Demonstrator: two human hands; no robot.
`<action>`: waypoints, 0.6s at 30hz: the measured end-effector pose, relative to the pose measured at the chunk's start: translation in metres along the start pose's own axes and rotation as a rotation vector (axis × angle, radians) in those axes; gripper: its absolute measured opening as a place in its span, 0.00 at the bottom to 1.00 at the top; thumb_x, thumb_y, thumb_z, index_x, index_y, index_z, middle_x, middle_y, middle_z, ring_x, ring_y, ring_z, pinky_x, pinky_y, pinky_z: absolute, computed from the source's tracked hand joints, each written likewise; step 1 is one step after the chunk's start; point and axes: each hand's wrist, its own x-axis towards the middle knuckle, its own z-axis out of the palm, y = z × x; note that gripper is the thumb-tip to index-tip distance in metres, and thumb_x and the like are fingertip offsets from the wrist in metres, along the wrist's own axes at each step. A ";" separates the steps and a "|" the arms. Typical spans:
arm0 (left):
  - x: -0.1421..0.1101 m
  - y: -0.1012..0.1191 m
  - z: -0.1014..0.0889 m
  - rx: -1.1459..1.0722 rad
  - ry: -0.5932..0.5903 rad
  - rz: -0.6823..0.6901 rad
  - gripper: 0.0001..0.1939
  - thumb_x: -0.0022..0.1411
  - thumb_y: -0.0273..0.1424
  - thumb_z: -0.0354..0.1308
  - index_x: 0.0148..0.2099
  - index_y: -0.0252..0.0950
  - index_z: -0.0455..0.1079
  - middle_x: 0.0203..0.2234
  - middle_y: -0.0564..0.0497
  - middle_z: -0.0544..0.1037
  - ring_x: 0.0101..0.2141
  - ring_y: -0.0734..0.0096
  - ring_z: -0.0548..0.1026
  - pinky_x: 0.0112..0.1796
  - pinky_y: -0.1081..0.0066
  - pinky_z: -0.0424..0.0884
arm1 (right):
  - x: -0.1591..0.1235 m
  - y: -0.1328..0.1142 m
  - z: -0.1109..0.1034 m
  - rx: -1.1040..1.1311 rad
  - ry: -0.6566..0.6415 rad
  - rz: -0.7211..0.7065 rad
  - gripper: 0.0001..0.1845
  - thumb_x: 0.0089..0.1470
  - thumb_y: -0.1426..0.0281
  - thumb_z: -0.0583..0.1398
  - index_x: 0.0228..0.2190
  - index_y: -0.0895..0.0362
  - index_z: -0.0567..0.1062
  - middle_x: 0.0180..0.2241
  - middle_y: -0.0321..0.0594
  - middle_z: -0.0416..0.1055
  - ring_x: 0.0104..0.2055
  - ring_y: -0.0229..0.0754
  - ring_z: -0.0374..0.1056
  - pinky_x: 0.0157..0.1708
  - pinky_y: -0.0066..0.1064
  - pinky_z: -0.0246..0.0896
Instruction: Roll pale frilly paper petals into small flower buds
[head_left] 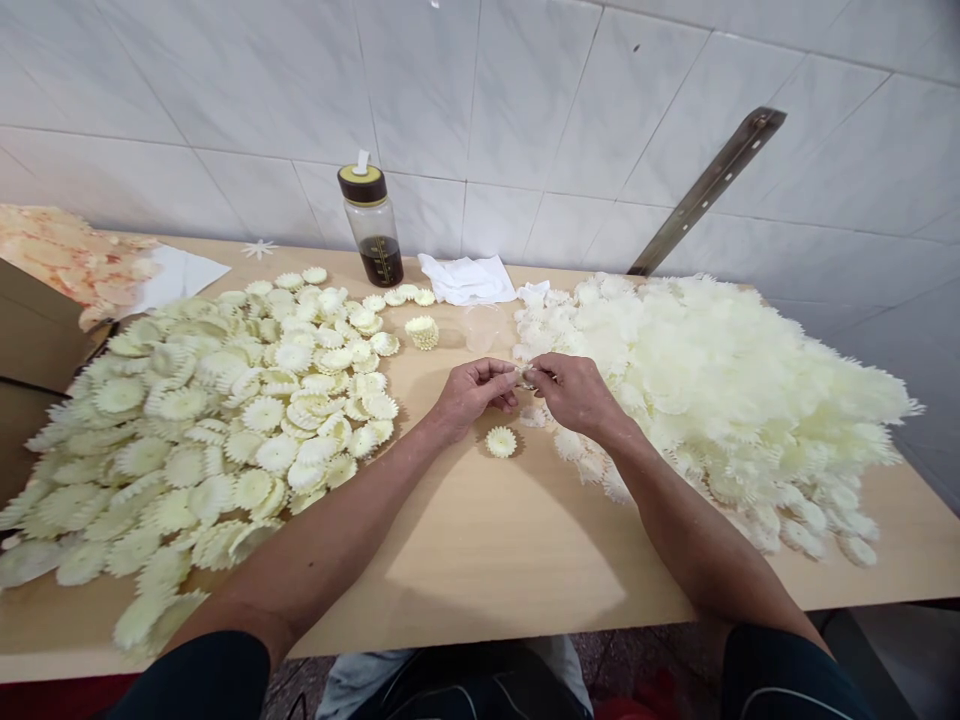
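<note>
My left hand and my right hand meet over the middle of the table, fingertips pinched together. Between them is a small pale piece, mostly hidden by the fingers; its exact shape cannot be made out. Just below my left hand lies one pale yellow scalloped disc on the table. To the left spreads a large heap of cupped, yellowish scalloped discs. Beside my right hand rises a heap of whiter, thin, frilly-edged petal pieces, some reaching under the right forearm.
Behind my hands stand a short stack of discs, a clear round piece and a white cloth. A bottle of dark liquid is near the tiled wall. A metal strip leans there; a cardboard box is far left.
</note>
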 end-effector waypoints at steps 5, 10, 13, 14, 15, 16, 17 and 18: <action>0.002 -0.005 -0.002 0.051 0.047 0.040 0.25 0.52 0.47 0.76 0.41 0.31 0.78 0.24 0.48 0.80 0.24 0.71 0.76 0.30 0.68 0.76 | 0.000 0.000 0.004 0.067 -0.054 0.005 0.19 0.65 0.65 0.54 0.21 0.53 0.63 0.22 0.37 0.69 0.28 0.41 0.65 0.31 0.33 0.52; 0.002 -0.002 -0.003 0.040 0.065 0.054 0.25 0.52 0.47 0.76 0.39 0.31 0.78 0.23 0.48 0.80 0.24 0.71 0.77 0.30 0.70 0.75 | 0.001 -0.002 0.003 0.115 -0.012 0.103 0.19 0.62 0.58 0.59 0.23 0.54 0.72 0.23 0.37 0.73 0.27 0.41 0.65 0.29 0.33 0.53; 0.000 0.001 -0.001 0.008 0.045 0.032 0.26 0.52 0.49 0.75 0.41 0.32 0.77 0.26 0.48 0.80 0.25 0.69 0.78 0.29 0.69 0.75 | 0.001 -0.004 0.003 0.078 0.038 0.097 0.19 0.62 0.58 0.60 0.22 0.54 0.73 0.22 0.36 0.72 0.27 0.41 0.63 0.30 0.33 0.52; 0.000 0.001 0.000 0.004 0.036 0.028 0.27 0.52 0.49 0.75 0.42 0.32 0.76 0.27 0.48 0.81 0.26 0.69 0.79 0.29 0.69 0.75 | 0.001 -0.004 0.004 0.062 0.053 0.083 0.20 0.62 0.58 0.59 0.22 0.54 0.73 0.21 0.37 0.71 0.26 0.41 0.62 0.30 0.33 0.52; 0.000 0.001 0.001 0.006 0.030 0.024 0.27 0.52 0.49 0.76 0.42 0.32 0.76 0.28 0.48 0.81 0.26 0.69 0.79 0.29 0.69 0.76 | 0.000 -0.005 0.004 0.050 0.063 0.071 0.20 0.63 0.59 0.58 0.22 0.54 0.73 0.21 0.37 0.71 0.26 0.41 0.63 0.30 0.34 0.53; 0.000 0.001 0.001 0.014 0.027 0.022 0.27 0.51 0.49 0.76 0.42 0.32 0.76 0.27 0.48 0.81 0.25 0.69 0.79 0.29 0.69 0.76 | 0.000 -0.005 0.005 0.043 0.068 0.062 0.20 0.63 0.60 0.57 0.22 0.54 0.74 0.22 0.37 0.72 0.26 0.41 0.64 0.30 0.34 0.54; 0.000 0.000 0.002 0.024 0.027 0.022 0.27 0.51 0.48 0.77 0.41 0.32 0.76 0.26 0.49 0.81 0.25 0.70 0.78 0.29 0.69 0.76 | 0.000 -0.006 0.005 0.043 0.069 0.058 0.19 0.63 0.61 0.57 0.22 0.54 0.74 0.22 0.38 0.73 0.27 0.42 0.65 0.31 0.34 0.55; 0.000 -0.001 0.001 0.032 0.033 0.027 0.27 0.50 0.47 0.77 0.41 0.32 0.76 0.25 0.50 0.80 0.24 0.71 0.77 0.30 0.69 0.76 | 0.000 -0.006 0.005 0.050 0.066 0.061 0.19 0.64 0.61 0.57 0.23 0.54 0.75 0.23 0.38 0.74 0.27 0.42 0.67 0.31 0.33 0.56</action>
